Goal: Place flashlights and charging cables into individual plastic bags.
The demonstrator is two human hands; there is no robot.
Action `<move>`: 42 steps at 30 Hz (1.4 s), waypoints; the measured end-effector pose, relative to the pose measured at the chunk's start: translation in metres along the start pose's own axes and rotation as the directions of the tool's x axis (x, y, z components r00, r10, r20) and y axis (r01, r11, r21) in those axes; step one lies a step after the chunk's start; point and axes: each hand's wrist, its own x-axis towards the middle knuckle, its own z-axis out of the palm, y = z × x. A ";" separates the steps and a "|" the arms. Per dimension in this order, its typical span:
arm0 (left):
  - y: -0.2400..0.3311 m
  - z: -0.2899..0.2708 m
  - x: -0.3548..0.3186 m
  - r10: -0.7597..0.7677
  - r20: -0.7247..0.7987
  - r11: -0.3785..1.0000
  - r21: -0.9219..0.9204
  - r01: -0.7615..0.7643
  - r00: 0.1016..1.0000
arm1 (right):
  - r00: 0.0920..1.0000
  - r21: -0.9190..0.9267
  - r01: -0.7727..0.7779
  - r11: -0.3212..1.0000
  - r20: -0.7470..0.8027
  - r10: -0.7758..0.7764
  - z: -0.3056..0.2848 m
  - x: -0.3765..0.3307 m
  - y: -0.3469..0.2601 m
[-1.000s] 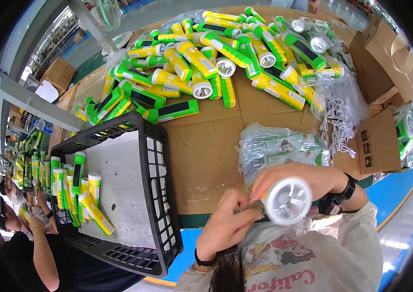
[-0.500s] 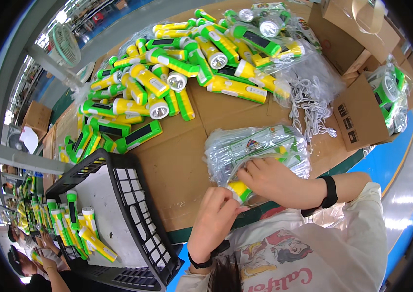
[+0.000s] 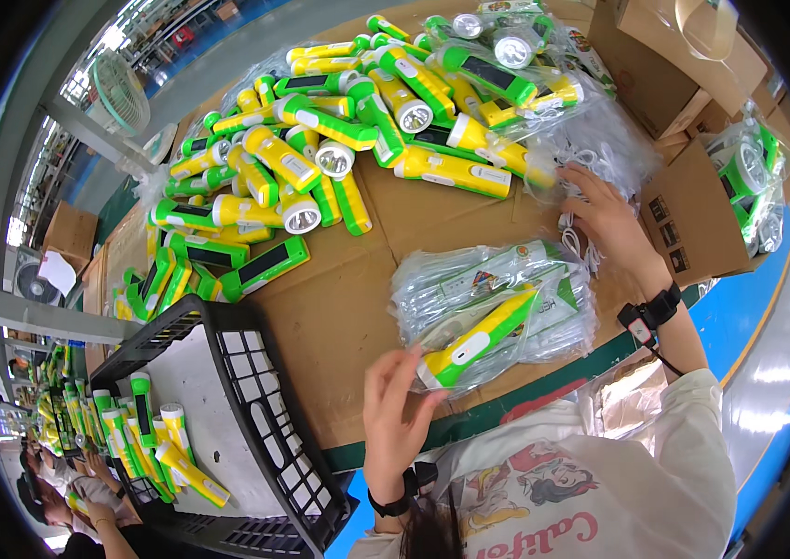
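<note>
Left hand (image 3: 398,421): fingers spread and loosely open, tips touching the rear end of a yellow-and-green flashlight (image 3: 475,340), gripping nothing. The flashlight lies on a stack of clear printed bags (image 3: 496,307) near the table edge; steadying its end while a bag mouth is opened would likely keep it from rolling. Right hand (image 3: 607,219): extended farther out, fingers curled into a tangle of white cords (image 3: 591,163); whether it grips one cannot be told. Surface: brown cardboard-covered table (image 3: 339,317) with a green edge. Left: black plastic crate (image 3: 246,410) holding several flashlights. Far: heap of loose flashlights (image 3: 339,140), cardboard boxes (image 3: 693,214), white fan (image 3: 120,93).
</note>
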 end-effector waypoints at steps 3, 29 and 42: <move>-0.004 0.000 -0.011 -0.145 -0.043 0.985 -0.097 0.141 0.988 | 0.993 0.049 0.060 0.997 -0.109 -0.054 -0.007 0.010 -0.010; -0.035 0.040 0.009 -0.545 -0.470 0.768 -0.612 0.189 0.694 | 0.872 0.333 0.469 0.818 -0.024 -0.489 0.007 0.029 -0.177; -0.022 0.032 0.006 -0.512 -0.455 0.797 -0.568 0.206 0.729 | 0.905 0.405 0.391 0.827 -0.004 -0.426 0.002 0.032 -0.174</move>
